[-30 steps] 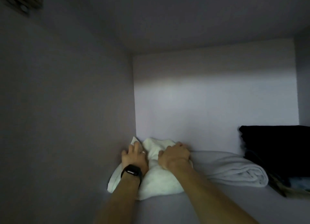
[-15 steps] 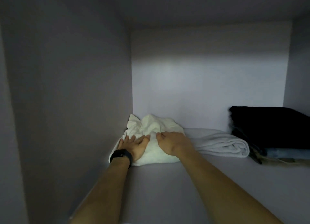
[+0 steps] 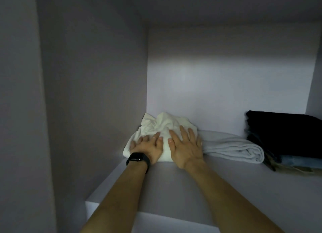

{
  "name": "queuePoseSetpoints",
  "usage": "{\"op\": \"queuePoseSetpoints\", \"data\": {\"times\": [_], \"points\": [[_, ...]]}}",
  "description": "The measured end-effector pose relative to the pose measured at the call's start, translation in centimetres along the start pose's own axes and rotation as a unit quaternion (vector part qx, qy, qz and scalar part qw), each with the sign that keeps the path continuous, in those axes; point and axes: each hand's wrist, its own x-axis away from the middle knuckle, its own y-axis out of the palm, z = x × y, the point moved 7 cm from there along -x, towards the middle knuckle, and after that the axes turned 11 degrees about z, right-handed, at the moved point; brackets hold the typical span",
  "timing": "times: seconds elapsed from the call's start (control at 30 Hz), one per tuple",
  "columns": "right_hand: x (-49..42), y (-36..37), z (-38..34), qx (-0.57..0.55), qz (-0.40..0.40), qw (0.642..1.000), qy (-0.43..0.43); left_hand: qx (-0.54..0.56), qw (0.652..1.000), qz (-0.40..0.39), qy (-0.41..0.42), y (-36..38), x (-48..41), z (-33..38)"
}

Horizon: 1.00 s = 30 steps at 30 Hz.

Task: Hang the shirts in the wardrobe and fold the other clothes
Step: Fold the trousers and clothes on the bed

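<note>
A white folded garment (image 3: 163, 126) lies in the back left corner of a wardrobe shelf (image 3: 174, 189), its top bunched and wrinkled. My left hand (image 3: 148, 145), with a black watch on the wrist, lies flat on the garment's front left part, fingers straight. My right hand (image 3: 185, 145) lies flat on its front right part, fingers spread and straight. Both hands press down on the cloth side by side.
A rolled pale grey cloth (image 3: 233, 148) lies right beside the white garment. Further right stands a stack with a black folded garment (image 3: 282, 133) on top of blue denim (image 3: 301, 163). The wardrobe's left wall (image 3: 87, 102) is close to my left hand.
Both hands have gone from bunched on the garment to flat with straight fingers. The view has pulled back, showing the shelf's front edge.
</note>
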Motion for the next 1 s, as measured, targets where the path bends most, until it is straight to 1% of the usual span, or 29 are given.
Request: {"op": "queuePoseSetpoints", "data": {"times": [0.13,0.23,0.3,0.37,0.47,0.53,0.63,0.7,0.77,0.83,0.9,0.93,0.97,1.0], "points": [[2.2,1.2,0.0,0.005,-0.053,0.998,-0.018,0.001,0.998,-0.05,-0.037,1.6,2.7,-0.8],[2.3,1.6,0.4,0.007,-0.122,0.992,-0.006,-0.026,0.996,-0.073,-0.036,2.4,2.3,-1.2],[2.2,1.7,0.5,-0.002,-0.154,0.988,0.003,-0.044,0.996,-0.078,-0.026,2.6,1.8,-1.1],[2.2,1.3,0.4,-0.014,-0.16,0.987,-0.002,-0.051,0.996,-0.07,-0.015,2.3,1.5,-1.0],[4.2,0.6,0.2,0.001,-0.184,0.983,-0.014,-0.063,0.996,-0.062,0.005,1.5,2.4,-1.4],[6.6,-0.5,0.5,0.006,-0.211,0.977,-0.008,-0.072,0.995,-0.065,0.0,0.5,4.5,-1.8],[10.4,-2.6,0.8,0.001,-0.249,0.969,0.0,-0.071,0.994,-0.082,-0.03,-1.2,8.6,-1.9],[12.1,-4.7,0.8,-0.012,-0.242,0.97,-0.01,-0.061,0.996,-0.054,-0.038,-3.1,11.6,-1.0],[14.9,-7.2,0.6,-0.034,-0.219,0.974,-0.043,-0.05,0.998,-0.005,-0.027,-5.5,16.2,0.5],[18.2,-9.3,0.3,-0.031,-0.169,0.982,-0.081,-0.021,0.999,0.041,-0.009,-7.3,21.8,1.5],[22.6,-11.1,-0.4,-0.02,-0.096,0.986,-0.132,-0.008,0.996,0.08,-0.027,-9.0,28.5,1.3],[24.6,-11.6,-0.8,-0.04,-0.06,0.986,-0.152,-0.015,0.995,0.093,-0.035,-9.6,31.4,1.3],[26.8,-12.1,-1.8,-0.091,-0.042,0.98,-0.173,-0.027,0.993,0.096,-0.058,-10.3,34.6,0.9],[30.4,-12.2,-3.4,-0.164,-0.028,0.968,-0.19,-0.041,0.991,0.088,-0.097,-10.8,39.2,-0.4]]}}
